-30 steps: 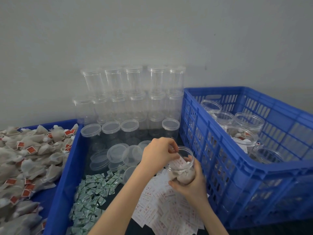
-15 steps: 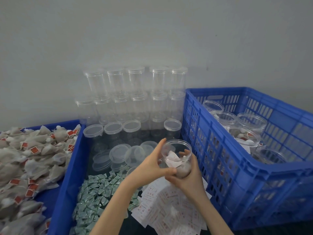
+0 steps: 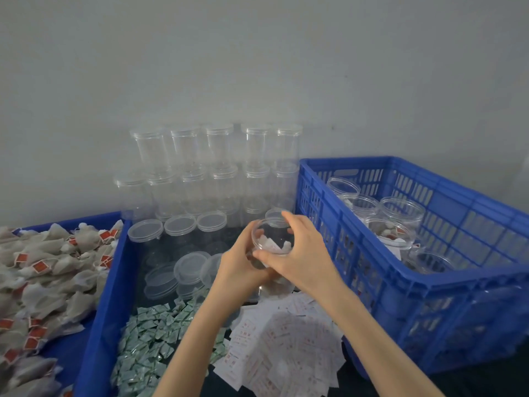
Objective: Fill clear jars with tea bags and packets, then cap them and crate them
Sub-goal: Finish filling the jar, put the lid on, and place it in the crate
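Note:
I hold a clear jar (image 3: 272, 242) above the middle bin, tilted toward me, with white packets and a tea bag inside. My left hand (image 3: 240, 270) grips its lower left side. My right hand (image 3: 306, 253) curls over the rim from the right, thumb across the front. Whether a lid sits on it I cannot tell. Loose clear lids (image 3: 189, 265) lie just left of my hands. Tea bags with red tags (image 3: 43, 270) fill the left bin. Green packets (image 3: 148, 333) and white packets (image 3: 280, 345) lie below my arms.
A blue slatted crate (image 3: 429, 282) stands at the right, holding several filled jars (image 3: 400, 207). Stacked empty capped jars (image 3: 217, 173) line the grey wall behind. A blue bin wall (image 3: 108, 282) separates the tea bags from the packets.
The jar has risen and tilted toward me. My left hand left the jar's mouth and took its lower side; my right hand shifted from beneath it to over its rim.

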